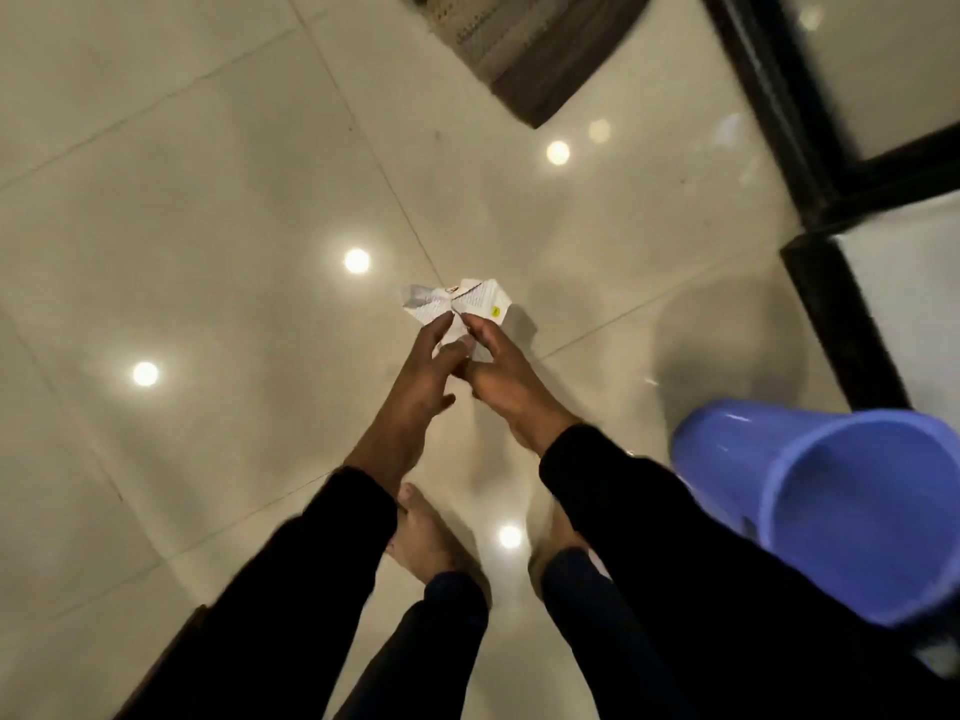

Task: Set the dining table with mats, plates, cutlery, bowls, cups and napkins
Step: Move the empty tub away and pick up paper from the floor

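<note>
1. While I stand barefoot on the tiled floor (pixel 208 200), my left hand (pixel 421 376) and right hand (pixel 498 376) pinch a printed folded paper (pixel 467 304) between their fingers.
2. A blue bin (pixel 831 511) stands near my right.

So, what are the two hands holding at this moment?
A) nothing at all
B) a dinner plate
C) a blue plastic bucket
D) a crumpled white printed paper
D: the left hand and the right hand both pinch the crumpled white printed paper above the tiled floor; the blue bucket stands apart, untouched.
</note>
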